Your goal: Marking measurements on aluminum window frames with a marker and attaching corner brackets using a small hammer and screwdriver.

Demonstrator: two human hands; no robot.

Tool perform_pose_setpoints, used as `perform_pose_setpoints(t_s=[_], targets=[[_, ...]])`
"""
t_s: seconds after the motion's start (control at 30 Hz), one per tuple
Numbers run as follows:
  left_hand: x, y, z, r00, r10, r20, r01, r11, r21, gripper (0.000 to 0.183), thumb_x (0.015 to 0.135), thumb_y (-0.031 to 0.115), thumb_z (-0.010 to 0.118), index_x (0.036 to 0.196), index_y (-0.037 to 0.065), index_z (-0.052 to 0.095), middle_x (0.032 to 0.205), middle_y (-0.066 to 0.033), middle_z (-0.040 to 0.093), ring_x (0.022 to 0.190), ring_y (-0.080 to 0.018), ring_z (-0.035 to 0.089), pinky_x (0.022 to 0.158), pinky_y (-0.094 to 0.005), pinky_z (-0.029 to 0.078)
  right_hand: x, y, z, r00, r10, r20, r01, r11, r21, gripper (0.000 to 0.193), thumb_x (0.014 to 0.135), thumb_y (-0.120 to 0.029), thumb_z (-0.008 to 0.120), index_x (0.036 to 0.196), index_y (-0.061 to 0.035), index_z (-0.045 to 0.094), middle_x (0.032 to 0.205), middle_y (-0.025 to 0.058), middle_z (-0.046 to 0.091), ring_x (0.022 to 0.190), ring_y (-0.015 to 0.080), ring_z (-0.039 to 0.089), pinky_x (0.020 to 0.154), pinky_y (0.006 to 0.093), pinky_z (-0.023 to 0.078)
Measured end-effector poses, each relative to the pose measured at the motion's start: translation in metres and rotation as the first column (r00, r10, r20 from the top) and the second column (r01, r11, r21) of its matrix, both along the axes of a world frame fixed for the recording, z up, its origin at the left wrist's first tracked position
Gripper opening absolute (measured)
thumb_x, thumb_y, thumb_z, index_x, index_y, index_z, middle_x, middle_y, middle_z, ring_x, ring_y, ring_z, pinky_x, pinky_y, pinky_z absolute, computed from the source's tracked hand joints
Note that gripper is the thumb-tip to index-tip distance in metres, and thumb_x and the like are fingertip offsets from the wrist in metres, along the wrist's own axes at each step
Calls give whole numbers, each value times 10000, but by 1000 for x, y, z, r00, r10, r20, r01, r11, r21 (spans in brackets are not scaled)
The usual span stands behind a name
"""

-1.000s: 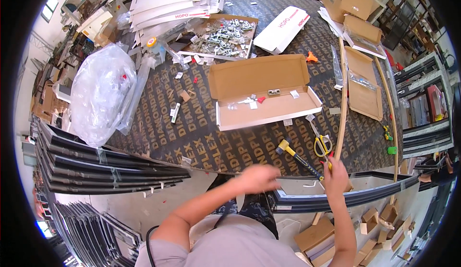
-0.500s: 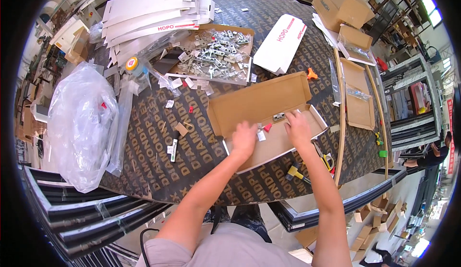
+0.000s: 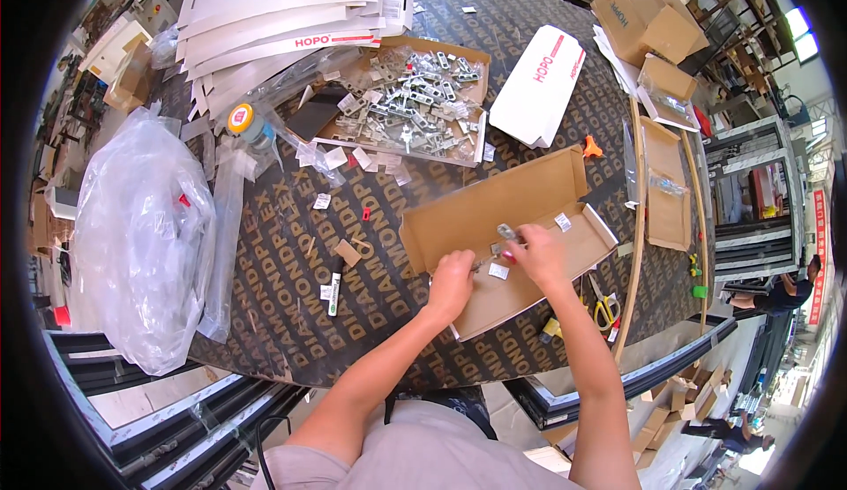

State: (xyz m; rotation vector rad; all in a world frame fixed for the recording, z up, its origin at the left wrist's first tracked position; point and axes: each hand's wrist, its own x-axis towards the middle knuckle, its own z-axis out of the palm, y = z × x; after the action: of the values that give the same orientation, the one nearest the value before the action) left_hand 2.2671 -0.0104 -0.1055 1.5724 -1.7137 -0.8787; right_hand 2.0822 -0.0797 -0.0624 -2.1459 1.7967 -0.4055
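Note:
In front of me lies a shallow cardboard box [image 3: 485, 203], brown inside, its lid flap folded up at the back. My right hand [image 3: 540, 256] is over the box, pinching a small silver metal fitting [image 3: 506, 232]; a bit of red shows under its fingers. My left hand [image 3: 450, 284] is closed at the box's left end, with a small dark piece, too small to name, poking out by its fingertips. Between the hands a white paper label [image 3: 498, 271] rests on the box floor. Another small label [image 3: 563, 222] is towards the right end.
Behind the box stands a tray [image 3: 432, 157] heaped with metal fittings. Flattened white cartons [image 3: 273, 14] are stacked at the far left, and a white carton [image 3: 538, 84] lies far right. A plastic bag [image 3: 141, 243], marker [image 3: 335, 285], scissors [image 3: 605, 305] and wooden strip [image 3: 641, 225] surround the work area.
My right hand has moved left and picked the metal fitting up off the box floor. My left hand has closed its fingers. The whole view has shifted slightly.

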Motion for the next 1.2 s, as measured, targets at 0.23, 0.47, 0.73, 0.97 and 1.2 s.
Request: perform_pose_setpoints(t_s=[0.23,0.47,0.73,0.97,1.2], targets=[[37,-19,52,951,62,-303,-36,995,92,111,771,10,591,854,18,518,822,-171,561,821,-361,552,723,-434,445,24,3,-38,921,191,-340,-207,978,-10,154,764,-148,666,821,-86,537,777,142,583,763,337,586,645,441,501],[96,-116,79,964,192,-185,-214,971,-106,164,772,27,621,918,10,546,855,-120,569,790,-246,587,740,-341,498,31,-6,-13,965,-165,203,77,921,382,198,745,-54,648,936,-39,598,749,142,627,652,279,616,617,349,514],[110,-221,83,973,200,-114,-229,783,-578,383,857,197,642,1179,16,543,1090,-186,566,1102,-324,530,938,-395,419,85,-85,95,227,-321,920,-90,933,348,395,837,-107,704,1148,68,536,1070,153,611,893,182,645,753,286,531],[172,-114,63,964,267,20,-261,955,-140,342,888,168,622,1186,11,562,1075,-148,589,957,-246,609,829,-344,492,69,-50,23,953,76,292,-176,925,335,501,746,-174,758,1176,-7,564,1065,191,621,898,300,644,803,393,528],[241,-35,5,864,501,54,-503,864,40,253,891,171,583,1088,13,590,964,-146,622,879,-291,630,787,-381,492,93,-11,-33,951,250,-183,-200,947,251,248,741,-196,723,899,-61,588,855,148,612,850,355,635,742,444,520]])
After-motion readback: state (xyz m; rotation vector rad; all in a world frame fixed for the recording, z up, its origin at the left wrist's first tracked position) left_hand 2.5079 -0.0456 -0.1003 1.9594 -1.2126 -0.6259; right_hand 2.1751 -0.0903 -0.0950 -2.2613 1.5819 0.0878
